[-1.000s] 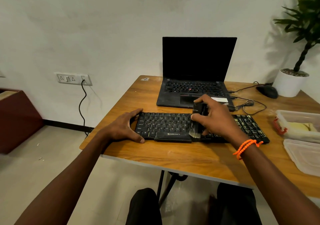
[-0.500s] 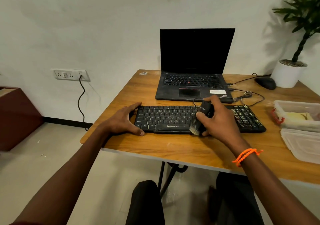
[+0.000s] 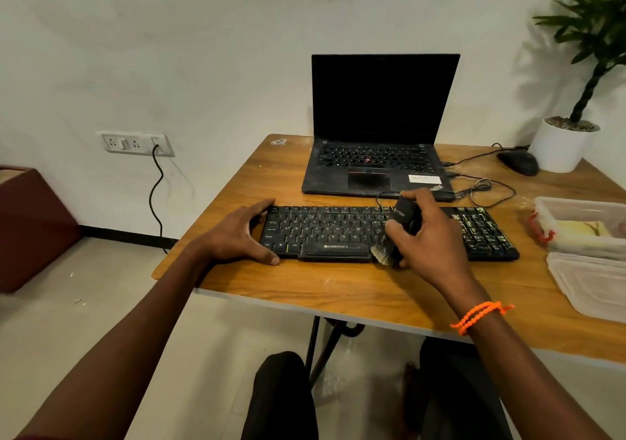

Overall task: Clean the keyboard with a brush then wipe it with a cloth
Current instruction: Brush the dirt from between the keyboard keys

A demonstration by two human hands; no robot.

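A black keyboard [image 3: 332, 233] lies across the wooden table [image 3: 338, 290], in front of me. My right hand [image 3: 430, 239] grips a black brush [image 3: 403, 217] over the keyboard's middle-right; its pale bristles [image 3: 381, 253] touch the front edge just right of the space bar. My left hand [image 3: 237, 236] lies flat on the table and clasps the keyboard's left end, thumb at the front corner, fingers at the back. A yellow cloth [image 3: 582, 231] lies in a clear plastic box at the right.
An open black laptop [image 3: 379, 141] stands behind the keyboard, with cables [image 3: 487, 188] and a mouse [image 3: 518, 162] to its right. A potted plant [image 3: 562, 141] is at the far right corner. A clear box [image 3: 548, 209] and a lid [image 3: 589, 280] sit at the right edge.
My right hand has tilted the brush and drawn its bristles towards the keyboard's front edge. The left hand has stayed on the keyboard's left end. My head has shifted slightly.
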